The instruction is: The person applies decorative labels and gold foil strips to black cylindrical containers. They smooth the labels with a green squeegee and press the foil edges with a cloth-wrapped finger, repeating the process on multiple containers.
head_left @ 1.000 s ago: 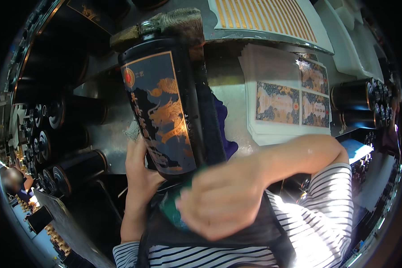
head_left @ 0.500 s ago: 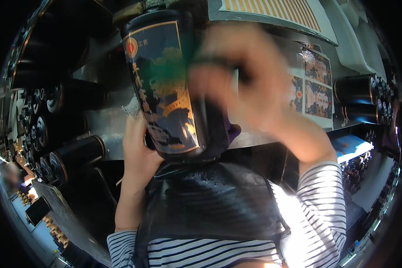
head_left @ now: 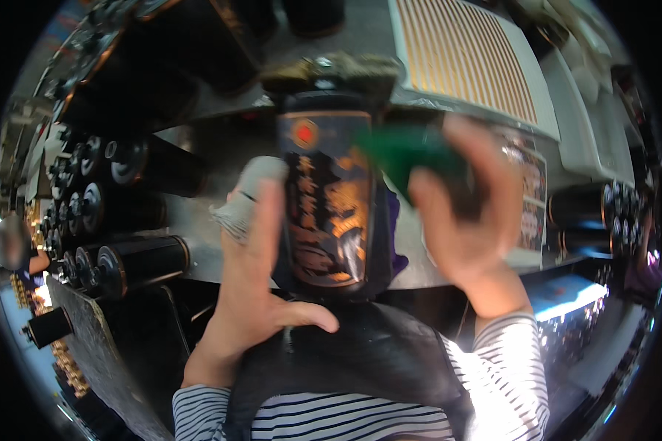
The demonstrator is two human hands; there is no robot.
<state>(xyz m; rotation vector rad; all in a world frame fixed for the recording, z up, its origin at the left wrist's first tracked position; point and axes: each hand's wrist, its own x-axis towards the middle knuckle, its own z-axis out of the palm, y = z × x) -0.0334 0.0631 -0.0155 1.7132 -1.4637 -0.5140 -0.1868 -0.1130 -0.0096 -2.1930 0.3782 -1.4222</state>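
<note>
A black cylindrical canister (head_left: 327, 213) with a gold-and-black landscape decal and a red round emblem lies lengthwise before me at mid-view. My left hand (head_left: 251, 275) is open along its left side, fingers extended and thumb spread toward its near end; pale wrapping (head_left: 261, 176) covers some fingertips. Off the canister's right side, my right hand (head_left: 474, 213) is curled around a flat green scraper (head_left: 412, 151). The scraper's tip is by the decal's upper right edge, blurred by motion; I cannot tell if it touches. A purple cloth (head_left: 397, 250) shows beside the canister.
Several black canisters (head_left: 151, 264) lie stacked on the left, and more (head_left: 581, 206) on the right. A sheet with gold strips (head_left: 467, 62) is at the far right, near a white tray (head_left: 588, 128). Printed decal sheets (head_left: 533, 228) lie behind my right hand.
My left hand has loosened from the canister and opened. My right hand, with the green scraper, has moved right and nearer. The canister now appears straighter and lower in view.
</note>
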